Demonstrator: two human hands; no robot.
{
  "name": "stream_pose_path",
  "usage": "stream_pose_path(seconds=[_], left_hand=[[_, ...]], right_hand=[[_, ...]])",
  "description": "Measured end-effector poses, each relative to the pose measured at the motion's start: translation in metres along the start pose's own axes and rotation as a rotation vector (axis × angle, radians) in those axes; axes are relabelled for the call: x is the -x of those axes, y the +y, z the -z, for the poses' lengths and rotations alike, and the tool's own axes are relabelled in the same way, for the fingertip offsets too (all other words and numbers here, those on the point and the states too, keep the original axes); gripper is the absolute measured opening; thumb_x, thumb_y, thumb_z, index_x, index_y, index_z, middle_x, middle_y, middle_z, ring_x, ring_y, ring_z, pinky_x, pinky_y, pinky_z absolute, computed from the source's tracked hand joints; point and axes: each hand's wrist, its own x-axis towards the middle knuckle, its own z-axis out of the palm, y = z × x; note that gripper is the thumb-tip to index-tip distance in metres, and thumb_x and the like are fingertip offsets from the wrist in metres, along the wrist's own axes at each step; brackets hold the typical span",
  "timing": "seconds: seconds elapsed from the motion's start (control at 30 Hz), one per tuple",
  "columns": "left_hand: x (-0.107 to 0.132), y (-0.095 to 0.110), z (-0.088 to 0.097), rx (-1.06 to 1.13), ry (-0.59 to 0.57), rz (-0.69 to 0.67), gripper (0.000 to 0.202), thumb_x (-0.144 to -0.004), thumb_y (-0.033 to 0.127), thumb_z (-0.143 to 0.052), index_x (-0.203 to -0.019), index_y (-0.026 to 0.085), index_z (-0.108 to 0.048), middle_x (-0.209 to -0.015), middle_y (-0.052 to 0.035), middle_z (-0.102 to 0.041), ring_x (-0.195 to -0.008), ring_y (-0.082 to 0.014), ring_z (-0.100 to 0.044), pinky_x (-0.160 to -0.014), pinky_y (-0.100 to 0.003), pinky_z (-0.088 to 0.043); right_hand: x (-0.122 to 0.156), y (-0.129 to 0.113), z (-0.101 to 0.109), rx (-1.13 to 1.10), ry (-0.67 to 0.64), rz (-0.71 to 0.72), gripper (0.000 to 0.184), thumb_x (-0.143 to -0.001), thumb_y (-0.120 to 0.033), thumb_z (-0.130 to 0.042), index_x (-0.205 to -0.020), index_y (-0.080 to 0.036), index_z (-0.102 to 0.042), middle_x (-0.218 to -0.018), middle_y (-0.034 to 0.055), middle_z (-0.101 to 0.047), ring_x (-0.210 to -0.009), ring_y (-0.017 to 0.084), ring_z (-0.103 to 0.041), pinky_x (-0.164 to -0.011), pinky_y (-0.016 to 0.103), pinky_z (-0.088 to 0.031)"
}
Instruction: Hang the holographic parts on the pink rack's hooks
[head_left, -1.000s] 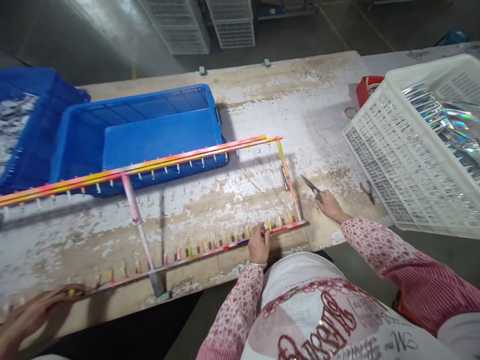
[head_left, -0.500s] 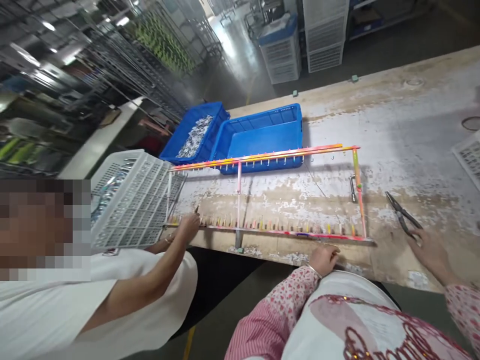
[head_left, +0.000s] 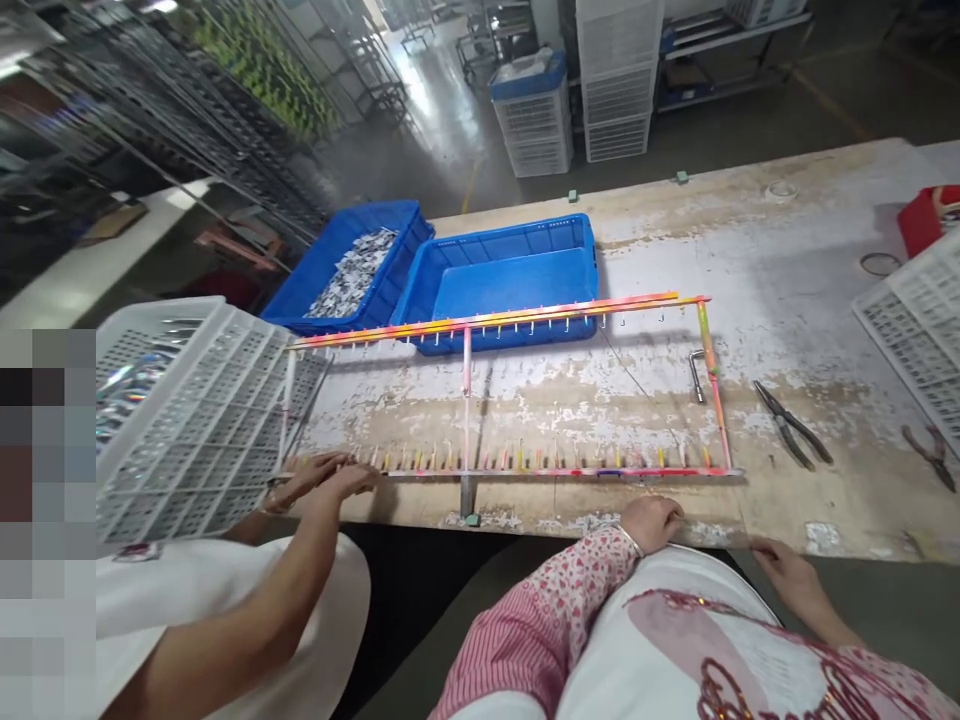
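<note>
My left hand [head_left: 651, 522] rests loosely curled on the table's near edge, just below the painted metal frame [head_left: 525, 473], with nothing seen in it. My right hand [head_left: 787, 578] is at the table edge farther right, fingers stretched out and holding nothing. Beyond it lie long-nose pliers [head_left: 789, 425] with dark handles, their jaws pointing away from me. An L-shaped socket wrench [head_left: 697, 377] lies by the frame's right end. The frame carries rows of small hooks along its far bar and short coloured pegs along its near bar.
A co-worker's hands [head_left: 337, 480] are at the frame's near left corner. An empty blue tray [head_left: 517, 265] and a blue crate of silvery pieces [head_left: 352, 270] stand behind. White baskets [head_left: 217, 400] flank the left; another basket [head_left: 915, 330] and second pliers [head_left: 930, 457] are right.
My right hand has let go of the long-nose pliers and drawn back to the table edge. The co-worker's raised hand has come down onto the frame's left end. The view has shifted slightly.
</note>
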Motion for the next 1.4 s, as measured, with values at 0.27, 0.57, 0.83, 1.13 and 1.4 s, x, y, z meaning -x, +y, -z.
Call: stream_pose_path(seconds=[0.27,0.57,0.83,1.13,1.4], left_hand=[[0.009,-0.007,0.007,0.037,-0.022,-0.008,0.03,-0.083,0.017,-0.054,-0.109,0.015,-0.069,-0.105,-0.0096,-0.071,-0.098,-0.0224,-0.064,-0.089,-0.033,-0.048],[0.008,-0.01,0.002,0.064,-0.025,0.003,0.027,-0.082,0.014,-0.055,-0.106,0.016,-0.069,-0.101,-0.0083,-0.072,-0.096,-0.0227,-0.065,-0.087,-0.033,-0.047],[0.005,-0.012,0.008,0.158,0.127,0.113,0.023,-0.083,0.014,-0.054,-0.101,0.016,-0.068,-0.096,-0.0066,-0.072,-0.093,-0.0222,-0.066,-0.086,-0.034,-0.047],[-0.008,0.009,-0.004,0.209,0.323,0.262,0.023,-0.085,0.013,-0.053,-0.104,0.014,-0.066,-0.1,-0.0087,-0.071,-0.09,-0.0196,-0.066,-0.084,-0.033,-0.05],[-0.002,0.011,-0.023,0.315,0.516,0.398,0.027,-0.086,0.028,-0.051,-0.105,0.015,-0.066,-0.093,-0.0074,-0.071,-0.079,-0.0182,-0.064,-0.076,-0.034,-0.051]], right_hand=[[0.007,-0.041,0.001,-0.103,-0.02,-0.086,0.021,-0.068,-0.042,-0.049,-0.07,-0.028,-0.066,-0.079,0.0052,-0.072,-0.077,0.032,-0.069,-0.076,0.049,-0.057],[-0.016,-0.029,0.017,-0.072,-0.013,-0.137,0.026,-0.076,-0.034,-0.046,-0.085,-0.019,-0.065,-0.091,0.0109,-0.07,-0.082,0.025,-0.066,-0.083,0.042,-0.052],[-0.087,-0.003,0.068,0.222,0.259,0.031,0.032,-0.083,-0.034,-0.048,-0.103,-0.013,-0.061,-0.107,0.0159,-0.063,-0.106,0.028,-0.055,-0.099,0.045,-0.041],[-0.172,0.004,0.117,0.583,0.157,0.053,0.033,-0.082,-0.036,-0.063,-0.109,-0.016,-0.06,-0.114,0.014,-0.056,-0.105,0.029,-0.05,-0.087,0.036,-0.041],[-0.198,0.006,0.116,0.458,0.028,0.049,0.026,-0.075,-0.031,-0.061,-0.095,-0.015,-0.064,-0.096,0.0131,-0.061,-0.088,0.025,-0.055,-0.075,0.032,-0.04]])
